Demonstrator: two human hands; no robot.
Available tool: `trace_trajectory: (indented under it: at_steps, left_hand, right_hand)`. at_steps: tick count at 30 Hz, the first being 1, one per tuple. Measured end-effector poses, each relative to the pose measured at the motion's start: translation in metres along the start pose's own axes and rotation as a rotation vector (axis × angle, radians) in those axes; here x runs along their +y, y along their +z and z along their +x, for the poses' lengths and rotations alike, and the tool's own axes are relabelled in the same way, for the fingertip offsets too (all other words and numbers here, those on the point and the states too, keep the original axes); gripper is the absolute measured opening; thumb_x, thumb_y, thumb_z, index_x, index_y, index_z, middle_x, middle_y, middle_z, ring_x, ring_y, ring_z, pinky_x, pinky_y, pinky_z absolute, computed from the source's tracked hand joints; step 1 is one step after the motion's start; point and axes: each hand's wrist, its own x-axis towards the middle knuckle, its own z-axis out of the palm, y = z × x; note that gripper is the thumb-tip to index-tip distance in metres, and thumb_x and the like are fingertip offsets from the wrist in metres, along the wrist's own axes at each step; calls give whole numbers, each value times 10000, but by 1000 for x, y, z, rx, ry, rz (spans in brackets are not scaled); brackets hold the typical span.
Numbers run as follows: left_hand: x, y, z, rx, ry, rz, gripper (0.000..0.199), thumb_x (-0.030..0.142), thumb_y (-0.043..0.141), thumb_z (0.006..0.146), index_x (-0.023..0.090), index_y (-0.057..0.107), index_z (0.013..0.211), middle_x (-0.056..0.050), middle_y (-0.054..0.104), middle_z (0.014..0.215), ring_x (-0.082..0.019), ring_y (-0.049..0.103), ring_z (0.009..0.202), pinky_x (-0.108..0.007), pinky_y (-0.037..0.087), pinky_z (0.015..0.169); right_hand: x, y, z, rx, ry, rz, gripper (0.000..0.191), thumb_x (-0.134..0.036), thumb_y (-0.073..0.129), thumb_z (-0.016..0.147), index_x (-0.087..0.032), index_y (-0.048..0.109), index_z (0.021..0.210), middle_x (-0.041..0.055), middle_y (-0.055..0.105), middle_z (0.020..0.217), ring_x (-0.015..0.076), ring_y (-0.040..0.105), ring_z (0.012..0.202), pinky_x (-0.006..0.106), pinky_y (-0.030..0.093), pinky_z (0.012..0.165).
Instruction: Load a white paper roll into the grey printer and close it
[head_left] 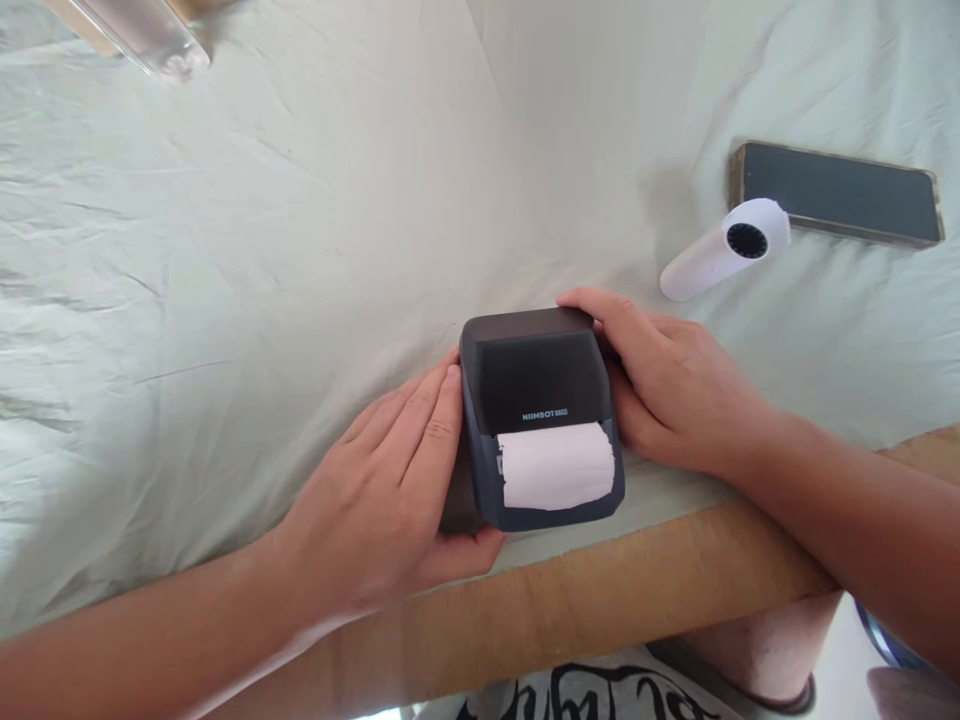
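A dark NIIMBOT label printer [541, 375] stands near the cloth's front edge, with white paper [559, 467] sticking out of its front slot. My left hand [382, 480] presses along the printer's left side, thumb at its lower corner. On the opposite side my right hand [667, 385] is wrapped round the upper right corner, index finger along the back edge. Both hands grip the printer between them; the fingertips of the right hand are partly hidden behind it.
To the right, a white cylindrical object with a black round end [720, 250] stands beside a dark phone-like slab [847, 190]. A clear plastic item [169, 50] lies at the upper left. The wooden table edge [570, 600] runs along the front.
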Motion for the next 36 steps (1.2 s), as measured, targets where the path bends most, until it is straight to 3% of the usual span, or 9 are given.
trace_trajectory:
  at_steps: [4, 12, 17, 24, 28, 33, 36]
  left_hand:
    - [8, 4, -5, 87, -15, 65, 995, 447, 688, 1177, 47, 262, 1983, -355, 738, 1723, -519, 800, 1569, -670, 801, 1170]
    - [10, 3, -2, 112, -16, 104, 990, 418, 708, 1160, 124, 274, 2000, -284, 845, 1594, -481, 900, 1403, -642, 846, 1073]
    - [7, 0, 0, 70, 17, 107, 1073, 398, 722, 1136, 69, 187, 2007, -298, 859, 1554, -512, 919, 1339, -667, 855, 1033]
    - [3, 3, -4, 82, -12, 59, 1029, 495, 716, 1183, 198, 202, 2024, -184, 848, 1637, -475, 890, 1423, -609, 827, 1164]
    - [4, 3, -2, 73, -20, 53, 981, 488, 723, 1182, 161, 281, 1994, -194, 838, 1652, -486, 875, 1447, -605, 799, 1210]
    - [4, -7, 8, 14, 48, 137, 885, 472, 662, 1183, 113, 364, 1936, -234, 885, 1538, -456, 909, 1391, -555, 853, 1030]
    - [2, -9, 11, 55, 92, 202, 841, 516, 645, 1183, 81, 444, 1874, -252, 914, 1443, -425, 946, 1295, -522, 856, 953]
  right_hand:
    - [-1, 0, 0, -5, 14, 18, 554, -250, 555, 1065, -246, 653, 1611, 72, 850, 1038, 267, 735, 793, 383, 525, 691]
    - [0, 1, 2, -32, 27, 25, 574, -279, 548, 1050, -259, 614, 1619, 82, 861, 1132, 289, 757, 840, 401, 517, 699]
    - [0, 1, 4, -39, 30, 14, 595, -280, 554, 1036, -247, 602, 1628, 94, 866, 1138, 291, 747, 829, 394, 503, 694]
    - [0, 1, 3, -46, 35, 23, 612, -285, 566, 1026, -247, 610, 1635, 91, 857, 1111, 273, 719, 817, 376, 476, 689]
    - [1, 2, 2, -56, 40, 35, 637, -287, 578, 1029, -251, 600, 1664, 100, 854, 1139, 276, 719, 831, 382, 477, 703]
    - [-1, 2, 5, -64, 37, 17, 607, -314, 531, 1052, -217, 605, 1647, 99, 838, 1088, 268, 689, 799, 384, 473, 711]
    - [-1, 2, 5, -72, 44, 15, 605, -336, 525, 1067, -215, 597, 1655, 103, 842, 1106, 275, 689, 806, 385, 466, 714]
